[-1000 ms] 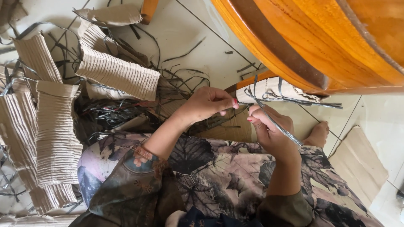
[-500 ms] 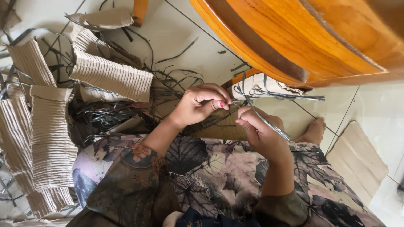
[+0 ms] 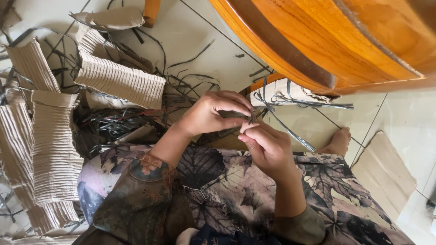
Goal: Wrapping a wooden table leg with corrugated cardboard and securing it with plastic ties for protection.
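a curved, glossy orange wooden furniture edge (image 3: 318, 41) fills the upper right over pale floor tiles (image 3: 190, 36). ribbed, corrugated cardboard pieces (image 3: 120, 81) lie at left among dark scrap strips (image 3: 113, 122). a flat pale bundle (image 3: 290, 93), bound with a grey strap (image 3: 290, 129), sits under the wood; the strap's long axis runs down-right toward a bare foot (image 3: 339, 141). the left hand (image 3: 211, 113) and right hand (image 3: 268, 147) meet, fingers pinched, seemingly on the strap's near end.

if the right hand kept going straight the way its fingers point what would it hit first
Probably the left hand: the right hand points up-left at it, fingertips nearly meeting around the thin grey strip. Depth between them is unclear.
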